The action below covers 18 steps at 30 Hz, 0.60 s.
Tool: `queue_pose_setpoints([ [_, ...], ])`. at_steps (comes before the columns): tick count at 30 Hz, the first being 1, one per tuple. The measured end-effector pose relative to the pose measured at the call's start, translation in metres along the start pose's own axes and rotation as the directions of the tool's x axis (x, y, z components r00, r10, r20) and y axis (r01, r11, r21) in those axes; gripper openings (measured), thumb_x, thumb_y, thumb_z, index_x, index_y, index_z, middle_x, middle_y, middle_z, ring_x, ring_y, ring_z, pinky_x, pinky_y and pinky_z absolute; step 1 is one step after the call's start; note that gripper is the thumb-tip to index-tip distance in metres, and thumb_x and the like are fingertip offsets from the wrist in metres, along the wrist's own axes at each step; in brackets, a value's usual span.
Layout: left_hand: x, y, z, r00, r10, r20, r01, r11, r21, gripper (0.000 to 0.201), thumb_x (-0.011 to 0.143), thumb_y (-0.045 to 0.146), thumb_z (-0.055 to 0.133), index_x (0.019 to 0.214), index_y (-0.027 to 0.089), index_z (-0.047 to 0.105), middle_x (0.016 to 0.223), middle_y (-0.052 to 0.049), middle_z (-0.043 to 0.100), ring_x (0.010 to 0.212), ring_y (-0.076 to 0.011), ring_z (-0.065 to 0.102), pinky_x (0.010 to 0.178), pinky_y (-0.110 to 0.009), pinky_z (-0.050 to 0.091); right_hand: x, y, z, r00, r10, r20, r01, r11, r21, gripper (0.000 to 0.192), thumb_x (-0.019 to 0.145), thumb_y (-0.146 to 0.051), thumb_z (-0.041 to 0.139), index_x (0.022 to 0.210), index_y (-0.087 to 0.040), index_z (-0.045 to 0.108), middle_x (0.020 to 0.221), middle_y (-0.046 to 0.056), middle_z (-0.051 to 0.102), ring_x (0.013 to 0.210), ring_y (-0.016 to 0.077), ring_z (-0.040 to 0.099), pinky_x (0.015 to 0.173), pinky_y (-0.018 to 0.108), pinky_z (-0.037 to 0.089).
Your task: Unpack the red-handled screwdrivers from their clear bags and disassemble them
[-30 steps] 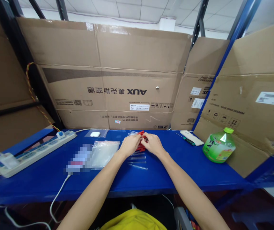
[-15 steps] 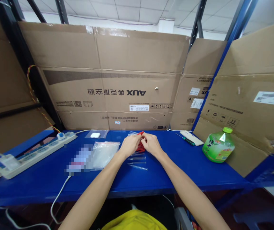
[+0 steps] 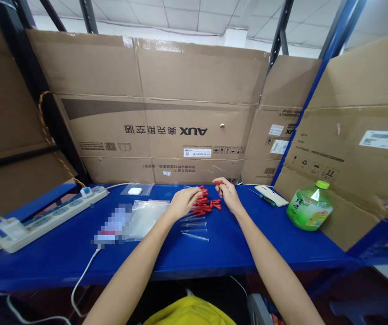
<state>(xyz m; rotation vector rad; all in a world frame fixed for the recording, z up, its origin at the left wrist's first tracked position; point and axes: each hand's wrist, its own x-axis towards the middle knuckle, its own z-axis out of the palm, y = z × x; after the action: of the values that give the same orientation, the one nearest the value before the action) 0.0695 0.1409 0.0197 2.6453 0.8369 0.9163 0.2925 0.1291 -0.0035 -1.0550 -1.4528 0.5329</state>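
My right hand is raised just beyond the pile, its fingers pinching a red rubber dropper bulb. My left hand rests at the left edge of a pile of red dropper bulbs. Its thumb and fingers are closed together, and what they grip is hidden from me. Several clear dropper tubes lie crosswise on the blue table in front of the pile. Left of my left hand are clear plastic zip bags, partly covered by my forearm.
A pixelated phone on a cable and a long power strip lie at the left. A white case sits on a small bag. At the right are a green screwdriver, a white object and a green bottle. Cardboard walls surround the table.
My hands were together over the pile. My right hand has moved away to the right and up with a red dropper bulb, uncovering the pile. My left hand has shifted slightly left.
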Motion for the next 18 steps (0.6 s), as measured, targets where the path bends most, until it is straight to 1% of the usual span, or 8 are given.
queue_pose_setpoints([
  [2,-0.001,-0.003,0.0,0.998,0.001,0.057,-0.005,0.998,0.066,0.038,0.105,0.044,0.034,0.103,0.024,0.067,0.1,-0.003,0.073,0.091,-0.0185,0.066,0.076,-0.024,0.041,0.001,0.003,-0.008,1.0,-0.014,0.001,0.014,0.982,-0.188,0.026,0.086,-0.028,0.043,0.108,-0.021,0.054,0.071,-0.003,0.06,0.059,0.0149,0.051,0.06,0.025,0.039],
  [4,-0.003,-0.006,-0.001,0.992,-0.022,0.123,0.008,0.993,0.114,0.036,0.103,0.044,0.038,0.101,0.024,0.067,0.093,-0.003,0.074,0.084,-0.019,0.066,0.072,-0.025,0.04,0.001,0.006,-0.013,1.0,-0.007,0.03,0.017,0.933,-0.358,0.025,0.087,-0.028,0.046,0.111,-0.022,0.052,0.076,-0.002,0.066,0.063,0.0157,0.055,0.065,0.026,0.039],
  [6,-0.003,-0.008,-0.003,0.984,-0.054,0.171,0.031,0.991,0.13,0.03,0.101,0.043,0.044,0.099,0.023,0.066,0.085,-0.002,0.073,0.077,-0.0185,0.065,0.068,-0.025,0.038,0.0,0.01,-0.017,0.997,0.041,0.072,-0.003,0.884,-0.467,0.024,0.087,-0.027,0.048,0.111,-0.022,0.05,0.079,-0.001,0.069,0.063,0.0163,0.057,0.065,0.026,0.039],
  [8,-0.004,-0.01,-0.006,0.975,-0.075,0.207,0.051,0.991,0.121,0.022,0.098,0.04,0.052,0.101,0.023,0.065,0.083,-0.001,0.073,0.074,-0.0177,0.064,0.067,-0.024,0.037,0.0,0.014,-0.021,0.989,0.098,0.111,-0.024,0.847,-0.531,0.024,0.087,-0.025,0.05,0.111,-0.023,0.05,0.08,-0.001,0.071,0.064,0.017,0.058,0.064,0.025,0.039],
  [10,-0.004,-0.011,-0.009,0.967,-0.084,0.242,0.061,0.993,0.103,0.018,0.094,0.039,0.058,0.099,0.023,0.065,0.084,0.0,0.073,0.073,-0.0168,0.064,0.066,-0.024,0.037,0.001,0.017,-0.026,0.98,0.136,0.148,-0.026,0.814,-0.581,0.021,0.087,-0.024,0.053,0.108,-0.023,0.054,0.08,0.0,0.072,0.065,0.0169,0.06,0.064,0.025,0.038],
  [13,-0.005,-0.014,-0.011,0.951,-0.047,0.306,0.032,0.998,0.054,0.017,0.09,0.04,0.064,0.093,0.023,0.067,0.088,0.0,0.074,0.078,-0.016,0.065,0.067,-0.023,0.039,0.003,0.022,-0.033,0.968,0.149,0.202,0.022,0.751,-0.66,0.014,0.087,-0.025,0.057,0.099,-0.022,0.064,0.088,0.002,0.073,0.07,0.016,0.061,0.066,0.025,0.039],
  [16,-0.006,-0.015,-0.01,0.918,-0.027,0.395,0.018,0.999,0.026,0.016,0.085,0.039,0.071,0.091,0.024,0.072,0.089,0.001,0.075,0.081,-0.0158,0.066,0.067,-0.023,0.04,0.003,0.024,-0.037,0.951,0.173,0.255,0.071,0.683,-0.727,0.013,0.083,-0.024,0.065,0.093,-0.022,0.072,0.096,0.004,0.073,0.083,0.0174,0.063,0.071,0.025,0.039],
  [18,-0.007,-0.016,-0.007,0.894,-0.045,0.446,0.032,0.999,0.037,0.016,0.081,0.037,0.075,0.09,0.024,0.074,0.086,0.001,0.075,0.078,-0.0156,0.067,0.064,-0.023,0.039,0.002,0.024,-0.038,0.932,0.231,0.279,0.06,0.662,-0.747,0.014,0.08,-0.022,0.067,0.092,-0.022,0.075,0.094,0.003,0.074,0.083,0.0173,0.063,0.071,0.025,0.039],
])
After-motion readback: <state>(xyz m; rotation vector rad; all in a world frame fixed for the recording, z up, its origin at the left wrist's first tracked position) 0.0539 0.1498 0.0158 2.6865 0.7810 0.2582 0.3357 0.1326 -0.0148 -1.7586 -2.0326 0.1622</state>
